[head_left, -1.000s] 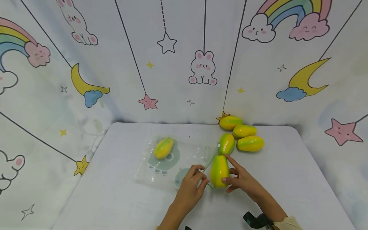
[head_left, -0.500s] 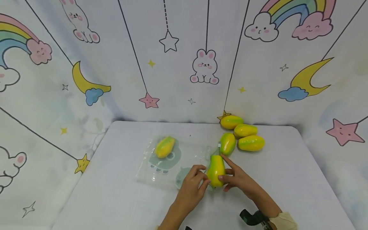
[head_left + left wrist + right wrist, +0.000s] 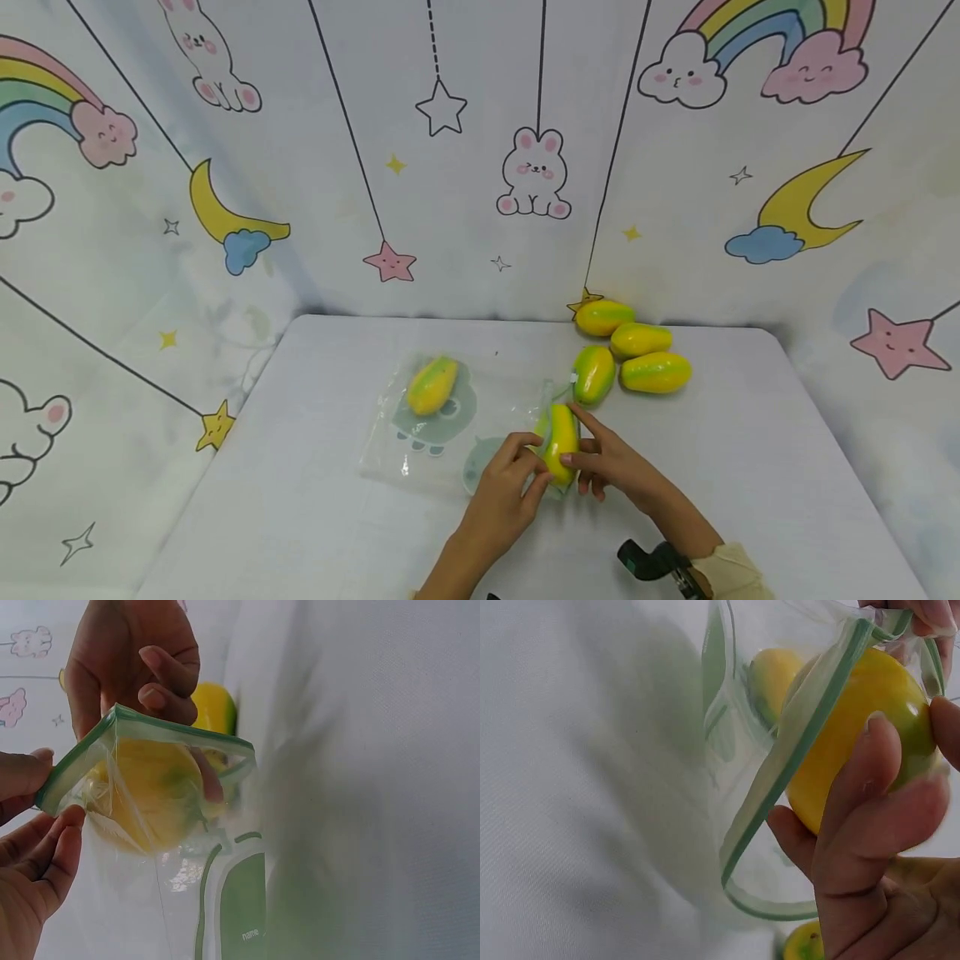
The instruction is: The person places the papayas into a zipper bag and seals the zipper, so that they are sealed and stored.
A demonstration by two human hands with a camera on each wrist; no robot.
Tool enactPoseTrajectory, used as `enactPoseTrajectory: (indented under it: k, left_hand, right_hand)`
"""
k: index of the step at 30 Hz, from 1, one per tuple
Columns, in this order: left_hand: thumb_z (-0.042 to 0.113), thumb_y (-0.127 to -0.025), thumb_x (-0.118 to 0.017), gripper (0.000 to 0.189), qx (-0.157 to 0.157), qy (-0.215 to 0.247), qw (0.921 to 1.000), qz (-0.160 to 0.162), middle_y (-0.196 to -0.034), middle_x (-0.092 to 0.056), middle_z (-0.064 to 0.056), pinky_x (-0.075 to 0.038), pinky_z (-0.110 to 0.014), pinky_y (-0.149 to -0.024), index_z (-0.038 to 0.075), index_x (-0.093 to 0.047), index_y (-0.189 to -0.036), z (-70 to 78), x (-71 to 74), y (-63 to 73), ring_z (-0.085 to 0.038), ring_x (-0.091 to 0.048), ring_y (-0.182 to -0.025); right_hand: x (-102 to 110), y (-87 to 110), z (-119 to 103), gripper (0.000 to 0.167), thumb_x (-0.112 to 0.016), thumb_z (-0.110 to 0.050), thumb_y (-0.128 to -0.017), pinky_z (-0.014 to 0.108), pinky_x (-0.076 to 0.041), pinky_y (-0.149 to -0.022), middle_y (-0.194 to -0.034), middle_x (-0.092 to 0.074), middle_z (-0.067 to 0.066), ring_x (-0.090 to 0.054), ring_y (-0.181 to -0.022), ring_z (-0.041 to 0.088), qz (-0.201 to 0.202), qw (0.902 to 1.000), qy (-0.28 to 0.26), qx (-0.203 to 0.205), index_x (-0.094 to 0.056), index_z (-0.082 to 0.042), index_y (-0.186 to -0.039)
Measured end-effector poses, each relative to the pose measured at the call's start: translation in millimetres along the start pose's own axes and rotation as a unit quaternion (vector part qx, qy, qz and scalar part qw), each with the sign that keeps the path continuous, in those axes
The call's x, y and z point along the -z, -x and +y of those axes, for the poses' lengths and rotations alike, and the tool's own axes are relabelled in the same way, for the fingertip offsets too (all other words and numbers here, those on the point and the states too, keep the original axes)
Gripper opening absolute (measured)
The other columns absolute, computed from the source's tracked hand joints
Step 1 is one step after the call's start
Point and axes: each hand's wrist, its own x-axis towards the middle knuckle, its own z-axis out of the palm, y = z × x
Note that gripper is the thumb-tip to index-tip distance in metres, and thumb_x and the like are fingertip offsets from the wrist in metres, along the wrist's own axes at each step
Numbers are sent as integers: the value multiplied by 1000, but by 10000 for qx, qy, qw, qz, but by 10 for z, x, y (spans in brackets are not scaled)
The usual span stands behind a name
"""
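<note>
A clear zip bag [image 3: 502, 400] with a green zip edge and green prints lies flat on the table, its mouth facing right. My left hand [image 3: 498, 496] pinches one side of that mouth and keeps it spread. With my right hand [image 3: 622, 462] I grip a yellow-green papaya [image 3: 566, 433] by fingers and thumb, partway through the opening. In the left wrist view, the papaya [image 3: 150, 795] shows behind the plastic, along with one right fingertip. The right wrist view has the green zip edge [image 3: 802, 750] across the papaya's side. Another papaya [image 3: 432, 385] rests inside the bag's far left.
Several more papayas [image 3: 655, 373] lie grouped at the table's back right, one [image 3: 594, 375] close beyond the bag's mouth. A patterned cloth wall [image 3: 450, 225] rises behind the white table [image 3: 300, 467]. A black device [image 3: 648, 560] is strapped at my right wrist.
My right hand has moved left with the papaya, bringing it from beside the bag's mouth into the opening. The left hand has stayed nearly in place, holding the bag's edge.
</note>
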Motion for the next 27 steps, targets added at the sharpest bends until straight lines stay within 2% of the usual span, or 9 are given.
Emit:
enactPoseTrajectory:
  k: [7,10,12,17,19,23,25,27]
  left_hand:
    - [10,-88,-73,8,-130,141,9998,-24,-125,-53,-4,-48,-9,-76,11,-65,-87,21,-18,27,-6,-58,-89]
    - [12,-88,-73,7,-201,162,9997,-25,-126,-53,-4,-48,-9,-76,11,-65,-88,28,-37,34,-7,-58,-89]
    - [14,-89,-72,6,-216,227,9995,-13,-126,-53,-4,-48,-9,-77,11,-66,-89,40,-41,33,-7,-59,-89]
    - [13,-89,-71,6,-337,380,9987,92,-124,-54,-5,-47,-8,-78,10,-67,-89,71,-38,28,-8,-60,-88]
    - [12,-88,-72,5,-414,414,9982,129,-124,-55,-6,-47,-8,-78,9,-67,-88,75,-43,28,-8,-60,-88]
    - [9,-87,-73,6,-512,456,9975,171,-125,-55,-7,-47,-8,-80,9,-67,-88,76,-47,30,-8,-60,-89]
    - [9,-87,-73,7,-543,446,9974,185,-125,-54,-6,-47,-9,-82,9,-66,-87,76,-52,32,-9,-61,-90]
    - [10,-87,-74,7,-575,383,9974,179,-125,-54,-6,-47,-9,-84,10,-66,-87,76,-59,36,-9,-61,-92]
  right_hand:
    - [-60,-99,12,84,-63,-27,-93,20,-38,-44,-84,-61,12,-54,-55,17,-25,10000,2,11,-10,-19,-157]
    - [-94,-134,1,76,-62,-22,-92,20,-38,-44,-82,-61,12,-54,-56,18,-30,9999,-50,104,-18,-20,-154]
    - [-115,-151,-7,72,-61,-17,-91,21,-39,-44,-78,-61,10,-54,-55,17,-11,9998,-54,172,-22,-16,-151]
    - [-153,-260,-14,83,-58,-11,-88,23,-45,-47,-71,-61,5,-54,-55,14,-52,9997,-61,248,-11,-9,-156]
    - [-167,-321,-19,86,-58,-14,-89,24,-48,-49,-75,-64,6,-54,-54,15,-35,9997,-38,220,-7,-13,-158]
    - [-211,-429,-28,87,-66,-20,-89,27,-48,-51,-95,-70,11,-52,-54,16,195,9996,197,106,-13,-17,-158]
    - [-246,-481,-34,90,-69,-19,-88,26,-45,-49,-99,-71,15,-51,-54,15,265,9992,291,108,-12,-14,-157]
    - [-293,-525,-48,92,-73,-21,-85,26,-45,-50,-94,-71,16,-54,-58,15,370,9985,405,92,-14,-7,-155]
